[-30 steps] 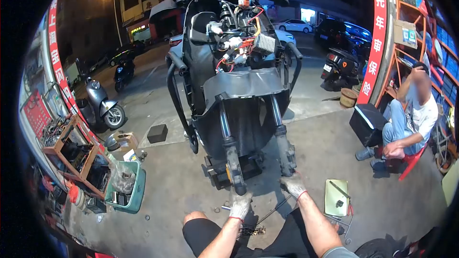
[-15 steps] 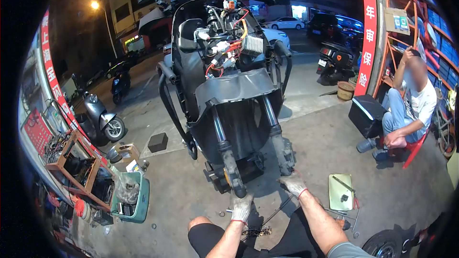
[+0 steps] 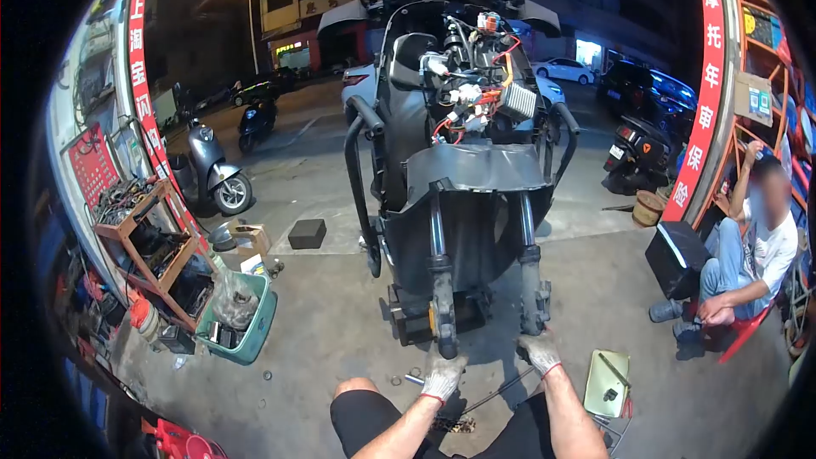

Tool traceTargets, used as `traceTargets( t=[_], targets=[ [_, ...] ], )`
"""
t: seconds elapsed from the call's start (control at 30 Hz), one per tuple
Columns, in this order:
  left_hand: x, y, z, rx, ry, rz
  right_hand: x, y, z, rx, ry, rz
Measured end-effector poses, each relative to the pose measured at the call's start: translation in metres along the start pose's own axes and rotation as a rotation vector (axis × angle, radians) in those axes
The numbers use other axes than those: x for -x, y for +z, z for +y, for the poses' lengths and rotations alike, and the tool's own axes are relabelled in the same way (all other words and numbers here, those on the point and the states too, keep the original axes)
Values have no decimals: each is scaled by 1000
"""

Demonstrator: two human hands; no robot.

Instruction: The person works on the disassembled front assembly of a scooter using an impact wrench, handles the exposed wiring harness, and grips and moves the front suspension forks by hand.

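Note:
A partly stripped scooter (image 3: pixel 480 170) faces me, its front wheel off and its wiring exposed. Both gloved hands are at the lower ends of its two fork legs. My left hand (image 3: pixel 444 373) is closed round the bottom of the left fork leg (image 3: pixel 443 306). My right hand (image 3: pixel 539 350) is at the foot of the right fork leg (image 3: pixel 535 293), its fingers closed against it, though the fingertips are partly hidden. A long thin rod (image 3: pixel 497 391) lies slanting on the floor between my hands. Under the scooter stands a dark support (image 3: pixel 412 323).
At right, a person (image 3: pixel 765 229) sits on a red stool (image 3: pixel 744 338) beside a black box (image 3: pixel 677 260). A pale tray (image 3: pixel 607 382) with tools lies right of my right hand. Left are a green bin (image 3: pixel 257 331), a tool rack (image 3: pixel 157 255) and a dark block (image 3: pixel 307 234).
The camera view has shifted, so the scooter and surroundings appear further right. Both hands remain at the fork ends. The seated person's raised hand has moved slightly off the head.

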State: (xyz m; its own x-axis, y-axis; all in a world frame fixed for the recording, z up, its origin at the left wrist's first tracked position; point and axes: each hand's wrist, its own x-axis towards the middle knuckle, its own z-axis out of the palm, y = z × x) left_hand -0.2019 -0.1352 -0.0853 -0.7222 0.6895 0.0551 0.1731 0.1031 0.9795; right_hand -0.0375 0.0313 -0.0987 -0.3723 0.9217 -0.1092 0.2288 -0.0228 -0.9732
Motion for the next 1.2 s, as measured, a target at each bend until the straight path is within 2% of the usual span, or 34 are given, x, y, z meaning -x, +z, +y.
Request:
traceTargets(
  t=[0.17,0.23,0.77,0.93,1.13,1.2],
  targets=[
    [0,0,4,4,-56,14,9,2,-15,-52,23,32],
    [-3,3,-4,-11,58,39,10,3,-18,-52,51,32],
    [-3,-2,-10,-47,-59,-28,13,5,-24,-76,84,36],
    [-5,-1,-12,-91,9,3,17,8,-30,-84,66,59],
    [1,-6,2,-11,37,8,18,9,-32,-98,107,74],
    [3,-7,8,19,-21,-21,17,7,-33,-32,121,51]
  ],
)
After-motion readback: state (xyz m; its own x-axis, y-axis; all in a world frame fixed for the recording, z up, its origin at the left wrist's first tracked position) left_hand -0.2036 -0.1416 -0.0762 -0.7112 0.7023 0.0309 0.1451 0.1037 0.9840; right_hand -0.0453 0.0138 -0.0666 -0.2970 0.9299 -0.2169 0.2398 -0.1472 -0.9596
